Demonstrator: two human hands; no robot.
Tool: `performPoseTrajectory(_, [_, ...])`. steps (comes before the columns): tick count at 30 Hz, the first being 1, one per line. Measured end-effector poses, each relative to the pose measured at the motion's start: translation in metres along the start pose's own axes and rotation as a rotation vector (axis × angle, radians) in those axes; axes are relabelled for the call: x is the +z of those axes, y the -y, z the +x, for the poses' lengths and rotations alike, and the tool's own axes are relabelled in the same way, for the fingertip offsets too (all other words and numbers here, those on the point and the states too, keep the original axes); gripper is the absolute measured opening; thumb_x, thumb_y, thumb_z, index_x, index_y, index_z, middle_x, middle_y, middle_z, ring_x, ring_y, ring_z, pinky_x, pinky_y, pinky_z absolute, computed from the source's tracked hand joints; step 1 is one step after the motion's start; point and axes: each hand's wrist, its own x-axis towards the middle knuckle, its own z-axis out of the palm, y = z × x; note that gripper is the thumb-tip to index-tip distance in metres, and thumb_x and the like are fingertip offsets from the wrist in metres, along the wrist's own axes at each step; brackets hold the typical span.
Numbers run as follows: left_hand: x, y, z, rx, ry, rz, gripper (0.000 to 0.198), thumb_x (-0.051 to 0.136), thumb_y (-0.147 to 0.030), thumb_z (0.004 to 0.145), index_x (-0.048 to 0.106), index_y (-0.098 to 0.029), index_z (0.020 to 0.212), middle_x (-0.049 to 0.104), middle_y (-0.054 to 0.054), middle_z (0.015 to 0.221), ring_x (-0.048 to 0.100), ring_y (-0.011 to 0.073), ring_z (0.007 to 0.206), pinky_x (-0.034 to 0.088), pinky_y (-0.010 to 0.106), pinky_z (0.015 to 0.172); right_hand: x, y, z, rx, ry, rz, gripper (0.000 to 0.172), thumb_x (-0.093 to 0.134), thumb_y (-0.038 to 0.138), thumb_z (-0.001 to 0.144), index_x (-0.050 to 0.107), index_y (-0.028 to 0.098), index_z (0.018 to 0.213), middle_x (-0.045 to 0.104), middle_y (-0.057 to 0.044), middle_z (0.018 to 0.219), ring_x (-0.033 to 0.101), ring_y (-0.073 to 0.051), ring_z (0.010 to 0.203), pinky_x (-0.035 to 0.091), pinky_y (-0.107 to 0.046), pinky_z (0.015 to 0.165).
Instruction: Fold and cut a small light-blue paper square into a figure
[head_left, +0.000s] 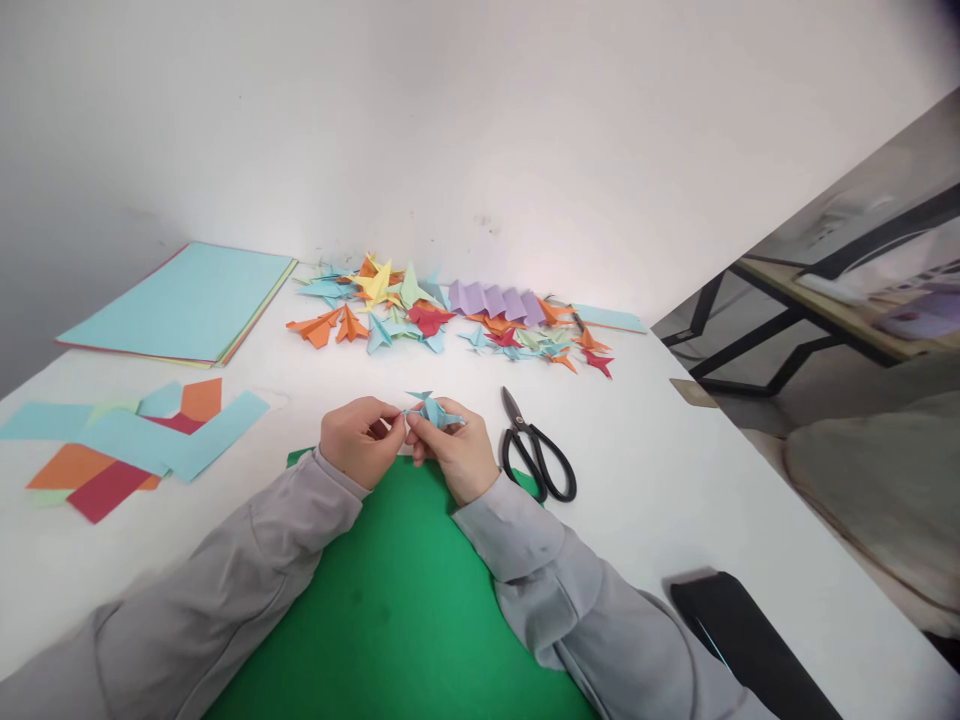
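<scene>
Between my two hands is a small light-blue folded paper figure, held over the far edge of a green mat. My right hand is closed around its body, thumb on the near side. With pinched fingertips, my left hand grips a thin tip at the figure's left end. Part of the figure is hidden behind my fingers. Black-handled scissors lie just right of my right hand, blades pointing away, with a scrap of green under the handles.
Loose coloured paper strips overlap at the left. Behind them lies a stack of coloured sheets. Folded paper figures and a pleated purple paper line the wall. A black phone-like object sits at the front right, near the table's edge.
</scene>
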Motion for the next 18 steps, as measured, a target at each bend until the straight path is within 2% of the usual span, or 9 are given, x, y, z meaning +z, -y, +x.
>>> performPoseTrajectory(11, [-0.0034,0.0045,-0.0037,0.306,0.034,0.177,0.016,0.052,-0.011,0.07,0.061,-0.013,0.057,0.06,0.002,0.052,0.049,0.0063,0.039,0.04,0.017,0.04,-0.0004,-0.0009,-0.0009,-0.02,0.043,0.006,0.017,0.07,0.028,0.063,0.06,0.015,0.067,0.057,0.005,0.047,0.049,-0.007,0.036,0.043,-0.018,0.034])
performPoseTrajectory(18, [-0.0068,0.0028,-0.0063,0.334,0.099,0.197,0.016,0.049,-0.012,0.073,0.063,-0.014,0.065,0.064,0.004,0.061,0.052,0.0076,0.044,0.043,0.018,0.044,-0.0011,-0.0022,-0.0003,0.003,0.056,0.067,0.014,0.07,0.023,0.061,0.06,0.015,0.066,0.057,0.005,0.047,0.049,-0.008,0.035,0.042,-0.018,0.033])
